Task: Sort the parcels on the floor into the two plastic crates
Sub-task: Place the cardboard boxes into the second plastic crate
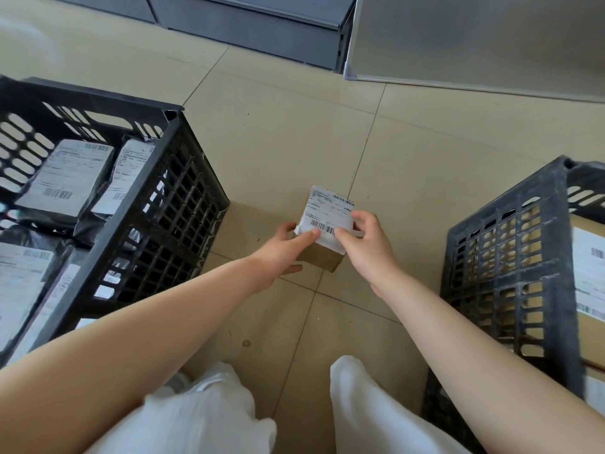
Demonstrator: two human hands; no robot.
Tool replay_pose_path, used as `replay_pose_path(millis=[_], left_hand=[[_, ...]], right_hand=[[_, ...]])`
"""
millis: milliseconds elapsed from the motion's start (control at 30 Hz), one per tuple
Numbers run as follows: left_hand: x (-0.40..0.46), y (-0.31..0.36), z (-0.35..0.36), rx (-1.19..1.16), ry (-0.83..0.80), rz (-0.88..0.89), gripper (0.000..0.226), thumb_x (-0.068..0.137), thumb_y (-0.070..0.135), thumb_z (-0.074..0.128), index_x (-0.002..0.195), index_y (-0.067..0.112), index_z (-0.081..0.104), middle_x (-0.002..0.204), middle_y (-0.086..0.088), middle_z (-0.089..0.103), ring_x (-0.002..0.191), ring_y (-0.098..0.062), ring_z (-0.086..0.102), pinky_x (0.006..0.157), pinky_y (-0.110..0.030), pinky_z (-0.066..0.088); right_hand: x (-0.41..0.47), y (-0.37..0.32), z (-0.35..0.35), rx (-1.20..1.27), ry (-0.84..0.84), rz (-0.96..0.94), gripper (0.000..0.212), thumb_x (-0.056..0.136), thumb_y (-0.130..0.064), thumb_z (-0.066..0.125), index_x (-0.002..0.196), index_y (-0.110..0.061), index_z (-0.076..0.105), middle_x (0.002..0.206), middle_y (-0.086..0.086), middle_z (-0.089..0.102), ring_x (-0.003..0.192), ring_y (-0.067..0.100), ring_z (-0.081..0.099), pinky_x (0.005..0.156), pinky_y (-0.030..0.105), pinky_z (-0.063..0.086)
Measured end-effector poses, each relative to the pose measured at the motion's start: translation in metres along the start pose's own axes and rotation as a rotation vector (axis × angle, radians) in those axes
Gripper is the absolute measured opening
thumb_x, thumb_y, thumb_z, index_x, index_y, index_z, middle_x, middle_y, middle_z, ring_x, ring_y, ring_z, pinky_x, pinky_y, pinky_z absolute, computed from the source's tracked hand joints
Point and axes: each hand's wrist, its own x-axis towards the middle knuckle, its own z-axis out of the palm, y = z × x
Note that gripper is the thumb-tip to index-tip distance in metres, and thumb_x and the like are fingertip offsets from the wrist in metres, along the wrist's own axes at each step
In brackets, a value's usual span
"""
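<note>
A small brown cardboard parcel with a white shipping label on top sits between the two crates, held just above the floor tiles. My left hand grips its left side with the thumb on the label. My right hand pinches the label's right edge and corner. The black crate on the left holds several black poly-bag parcels with white labels. The dark grey crate on the right holds a brown cardboard box.
Beige floor tiles spread ahead between the crates. Grey metal shelving bases stand at the back, and a grey panel stands at the back right. My legs in white trousers are at the bottom.
</note>
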Motion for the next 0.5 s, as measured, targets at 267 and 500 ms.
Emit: replay_pose_path(millis=[267,500], left_hand=[[-0.027,0.039,-0.001,-0.11,-0.108,0.014,0.052,0.092,0.032,0.063,0.138,0.024,0.042,0.124,-0.002,0.059,0.117,-0.018,0.06,0.096,-0.034,0.054],[-0.062,0.066,0.02,0.246,-0.245,0.087,0.067,0.086,0.046,0.071,0.143,0.035,0.036,0.131,0.006,0.059,0.123,-0.011,0.054,0.103,-0.039,0.05]], right_hand=[[-0.021,-0.012,-0.017,0.385,-0.066,0.219,0.071,0.083,-0.057,0.066,0.14,-0.027,0.036,0.123,-0.002,0.064,0.111,0.021,0.064,0.088,0.044,0.057],[-0.041,-0.017,-0.062,0.528,-0.141,0.182,0.048,0.089,-0.059,0.06,0.126,-0.029,0.062,0.111,-0.001,0.075,0.105,0.024,0.071,0.086,0.044,0.058]])
